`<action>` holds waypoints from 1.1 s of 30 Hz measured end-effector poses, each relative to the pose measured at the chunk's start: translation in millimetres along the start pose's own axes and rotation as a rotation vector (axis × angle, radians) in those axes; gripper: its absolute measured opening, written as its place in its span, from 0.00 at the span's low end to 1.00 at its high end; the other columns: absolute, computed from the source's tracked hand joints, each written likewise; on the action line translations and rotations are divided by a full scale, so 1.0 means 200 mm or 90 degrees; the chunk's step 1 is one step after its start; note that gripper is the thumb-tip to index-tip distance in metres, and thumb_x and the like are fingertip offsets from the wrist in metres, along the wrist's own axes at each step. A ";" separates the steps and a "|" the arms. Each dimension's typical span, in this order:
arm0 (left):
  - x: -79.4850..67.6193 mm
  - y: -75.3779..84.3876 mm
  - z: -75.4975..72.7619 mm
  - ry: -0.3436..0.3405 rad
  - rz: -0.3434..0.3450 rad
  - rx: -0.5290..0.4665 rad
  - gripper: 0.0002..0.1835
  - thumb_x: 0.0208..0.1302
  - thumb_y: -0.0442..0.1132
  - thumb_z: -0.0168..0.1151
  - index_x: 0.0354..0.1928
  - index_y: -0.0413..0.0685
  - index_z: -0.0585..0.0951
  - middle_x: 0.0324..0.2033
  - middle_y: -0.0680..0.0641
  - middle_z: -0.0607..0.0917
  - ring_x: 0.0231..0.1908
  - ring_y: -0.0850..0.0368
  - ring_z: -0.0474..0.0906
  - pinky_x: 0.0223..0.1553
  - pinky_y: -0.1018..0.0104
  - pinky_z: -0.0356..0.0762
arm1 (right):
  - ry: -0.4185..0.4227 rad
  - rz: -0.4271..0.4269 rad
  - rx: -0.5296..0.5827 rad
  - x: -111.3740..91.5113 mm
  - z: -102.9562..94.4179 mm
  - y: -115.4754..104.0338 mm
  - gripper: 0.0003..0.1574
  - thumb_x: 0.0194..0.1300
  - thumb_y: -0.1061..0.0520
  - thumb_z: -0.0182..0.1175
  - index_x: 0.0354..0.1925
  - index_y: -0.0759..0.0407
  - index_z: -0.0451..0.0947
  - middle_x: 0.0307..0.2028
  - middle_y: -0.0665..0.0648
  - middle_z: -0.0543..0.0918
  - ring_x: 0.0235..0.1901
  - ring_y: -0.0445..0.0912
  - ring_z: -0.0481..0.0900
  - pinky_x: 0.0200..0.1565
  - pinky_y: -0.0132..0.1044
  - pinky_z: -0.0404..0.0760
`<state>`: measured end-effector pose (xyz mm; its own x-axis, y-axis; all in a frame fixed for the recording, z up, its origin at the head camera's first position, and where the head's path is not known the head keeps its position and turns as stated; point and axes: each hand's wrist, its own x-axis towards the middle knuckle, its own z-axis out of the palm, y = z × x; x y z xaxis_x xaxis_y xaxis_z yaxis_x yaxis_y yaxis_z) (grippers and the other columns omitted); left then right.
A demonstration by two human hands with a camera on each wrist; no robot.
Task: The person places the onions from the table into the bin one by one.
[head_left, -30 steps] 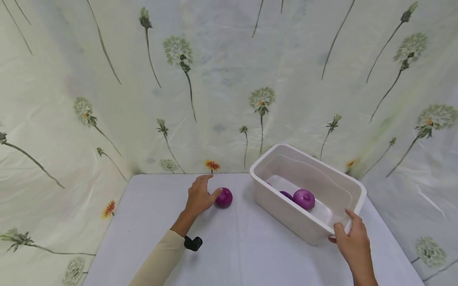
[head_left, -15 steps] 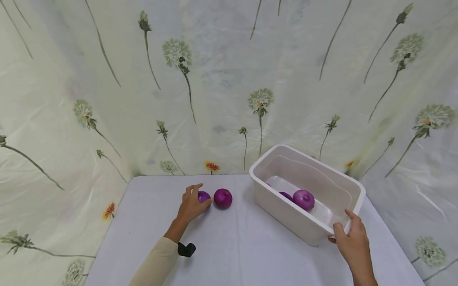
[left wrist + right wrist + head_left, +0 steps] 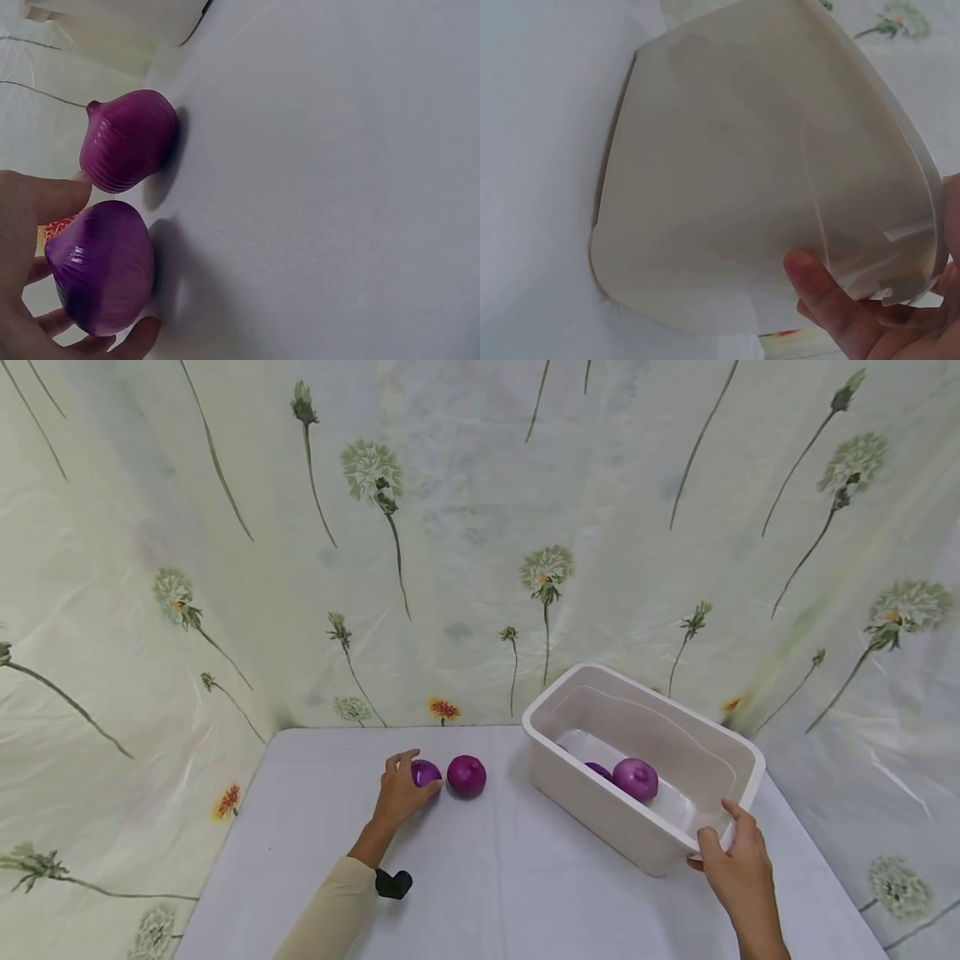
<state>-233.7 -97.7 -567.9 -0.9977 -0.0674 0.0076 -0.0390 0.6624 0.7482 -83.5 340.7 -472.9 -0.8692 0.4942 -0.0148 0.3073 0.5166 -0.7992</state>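
My left hand (image 3: 399, 792) curls around a glossy violet onion (image 3: 105, 268) on the table; its fingers lie along the far and lower sides in the left wrist view, with the thumb near the top. Right beside it sits a darker magenta onion (image 3: 467, 777), which the hand does not hold. With my right hand (image 3: 741, 868) I grip the near right corner of a white plastic bin (image 3: 600, 806) by its rim, thumb over the edge and fingers beneath. Inside the bin lie a pinkish-purple onion (image 3: 636, 780) and a darker purple one (image 3: 598, 769), partly hidden by the wall.
A white cloth covers the table (image 3: 480, 893). Behind and to both sides hangs a curtain (image 3: 465, 527) printed with dandelions. On the left wrist sits a black device (image 3: 393, 883). The bin stands at the table's right rear.
My left hand has moved left from the magenta onion to the violet onion and settled around it. My right hand keeps its hold on the bin, which stays put.
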 end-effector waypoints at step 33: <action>-0.01 -0.01 -0.03 0.022 0.010 -0.032 0.36 0.56 0.47 0.73 0.65 0.46 0.69 0.61 0.30 0.69 0.58 0.29 0.75 0.57 0.35 0.75 | -0.008 0.000 0.000 -0.01 -0.01 -0.01 0.41 0.70 0.55 0.43 0.77 0.63 0.47 0.64 0.76 0.61 0.51 0.72 0.73 0.24 0.33 0.84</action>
<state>-231.3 -103.5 -565.5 -0.9956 -0.0841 0.0416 -0.0203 0.6257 0.7798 -81.8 340.8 -469.2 -0.8738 0.4857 -0.0226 0.3076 0.5163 -0.7992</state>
